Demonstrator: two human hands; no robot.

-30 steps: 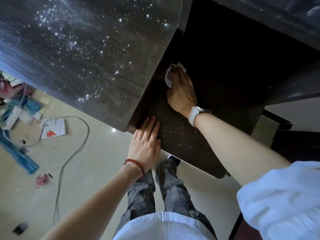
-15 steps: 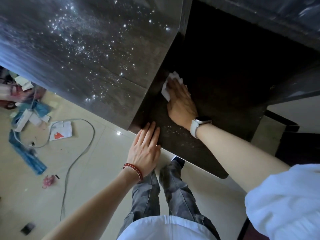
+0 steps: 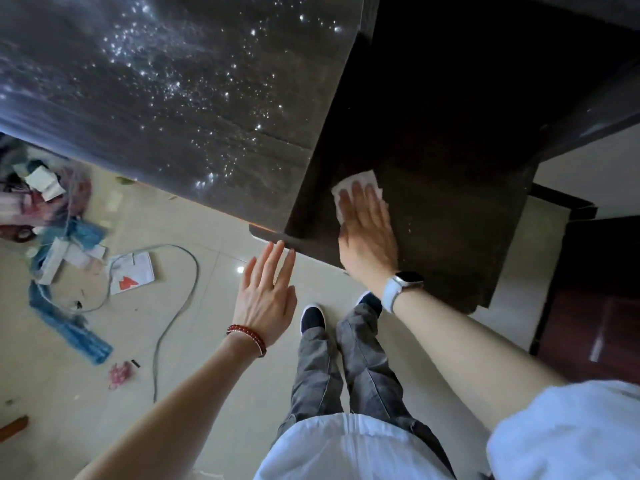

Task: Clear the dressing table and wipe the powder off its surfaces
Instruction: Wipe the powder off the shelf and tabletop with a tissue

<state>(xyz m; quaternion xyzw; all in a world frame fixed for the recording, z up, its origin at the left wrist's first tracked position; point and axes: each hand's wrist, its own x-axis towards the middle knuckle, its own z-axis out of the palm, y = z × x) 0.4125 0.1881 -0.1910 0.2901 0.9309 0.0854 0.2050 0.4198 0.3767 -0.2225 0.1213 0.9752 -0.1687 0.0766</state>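
White tissue [image 3: 353,183] is pressed flat by the right hand [image 3: 369,233] near the shelf [image 3: 450,237] front edge; left hand [image 3: 266,296] is held loose. Powder should be pushed slowly toward that edge.

My right hand's fingers [image 3: 360,199] flat on the lower shelf [image 3: 450,237], bare dark surface to their right, upright side panel [image 3: 322,161] just left of them, I see deep shadow beyond.

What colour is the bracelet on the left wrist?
Red beads, seen in the head view.
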